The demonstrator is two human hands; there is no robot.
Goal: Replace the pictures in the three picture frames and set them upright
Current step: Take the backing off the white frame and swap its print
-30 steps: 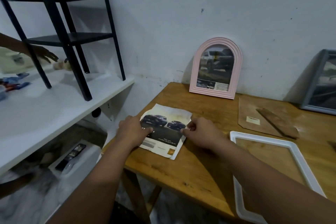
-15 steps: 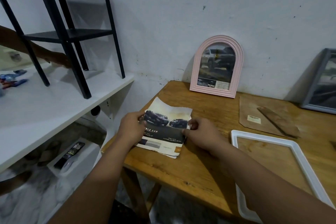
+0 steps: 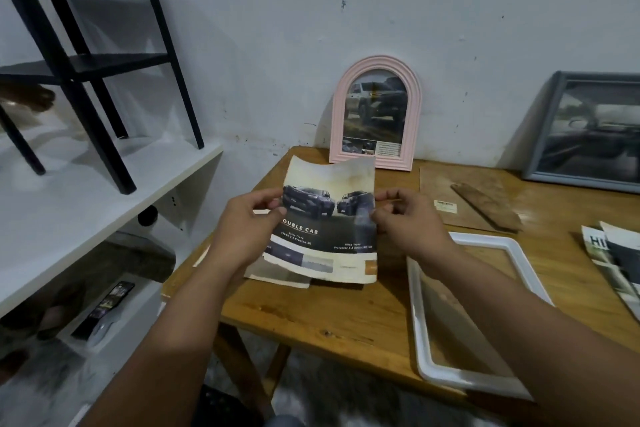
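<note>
Both hands lift a car advert above a wooden table (image 3: pixel 346 319), the left hand (image 3: pixel 249 225) and right hand (image 3: pixel 405 222) pinching its side edges.

Right of the advert (image 3: pixel 329 218) lies an empty white frame (image 3: pixel 485 381), flat on the table; beyond it lean a grey frame (image 3: pixel 588 128) and a pink arched frame (image 3: pixel 375 114), both filled and upright against the wall. A brown backing board (image 3: pixel 464 198) rests behind the white frame. Keeping the thin sheet taut should avoid creases. Loose leaflets (image 3: pixel 616 256) crowd the far right, and another sheet (image 3: pixel 277 276) lies beneath the advert.
</note>
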